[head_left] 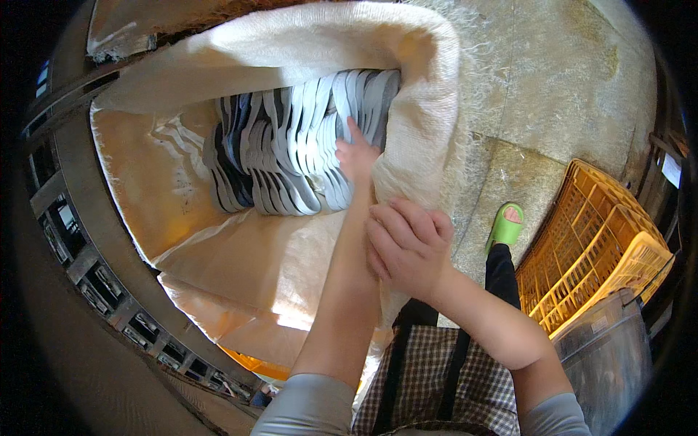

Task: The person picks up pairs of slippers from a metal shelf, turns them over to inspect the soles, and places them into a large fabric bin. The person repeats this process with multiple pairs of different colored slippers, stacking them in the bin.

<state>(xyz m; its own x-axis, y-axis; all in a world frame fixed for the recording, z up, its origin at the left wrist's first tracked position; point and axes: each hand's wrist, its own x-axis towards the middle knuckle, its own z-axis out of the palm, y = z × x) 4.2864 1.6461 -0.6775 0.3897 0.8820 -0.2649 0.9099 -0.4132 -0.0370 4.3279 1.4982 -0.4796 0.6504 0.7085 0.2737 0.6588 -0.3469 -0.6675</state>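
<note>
Loosely spread, seemingly empty, the left hand (357, 155) reaches soles (294, 142) set on edge, likely saving space.
The right hand (408, 240) curls beside the forearm (343, 291), its hold unclear.

Coarse woven sack (429, 94), smooth matt soles (298, 131), plastic crate (614, 251), rough floor (552, 94)

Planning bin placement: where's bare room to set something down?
Set-down: grey concrete floor between the cream woven sack and the yellow plastic lattice crates, beyond the green slipper. Hand room: sack lining left of the grey, white and dark sole-shaped pieces. Crowded: those packed rows, left hand over them.
</note>
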